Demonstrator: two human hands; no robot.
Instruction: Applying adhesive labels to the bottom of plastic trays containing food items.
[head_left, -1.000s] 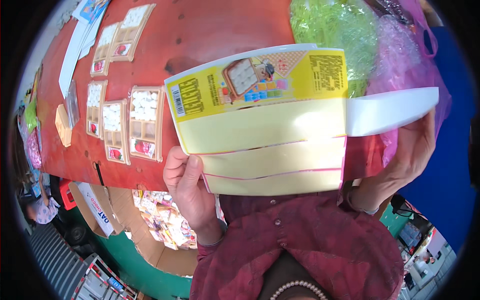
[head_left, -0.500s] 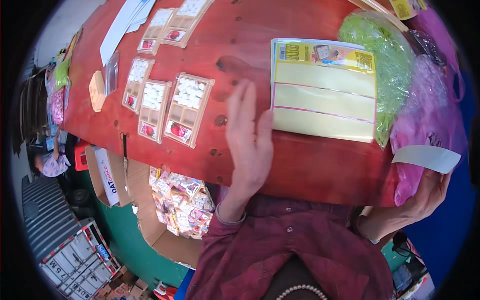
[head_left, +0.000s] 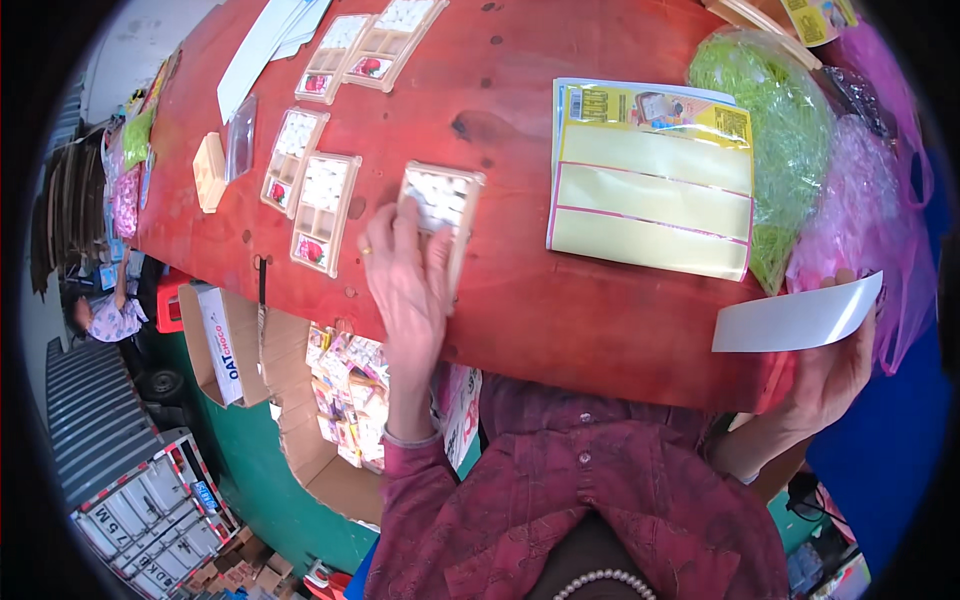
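My left hand (head_left: 405, 275) is closed over the near part of a small beige compartment tray (head_left: 470, 200) filled with white pieces. Its fingers hide the tray's near compartments. At the table's right front edge my right hand (head_left: 825, 375) holds a curved pale label strip (head_left: 790, 318). Left of my left hand lies a similar tray (head_left: 325, 215), with white pieces and a strawberry-picture packet, and another tray (head_left: 293, 150) close beside it. A sheet of yellow labels (head_left: 655, 190) lies between my hands; its lower rows are bare backing.
Two more filled trays (head_left: 370, 65) lie farther back. An empty beige tray (head_left: 209, 172) sits at the left. Green shredded filler (head_left: 765, 140) and a pink plastic bag (head_left: 850, 220) crowd the right. Below the red table (head_left: 600, 330), an open carton (head_left: 335, 490) holds many packaged trays.
My left hand has moved left onto the nearest tray, which now sits farther right, apart from its neighbour. My right hand has brought the label strip slightly left.
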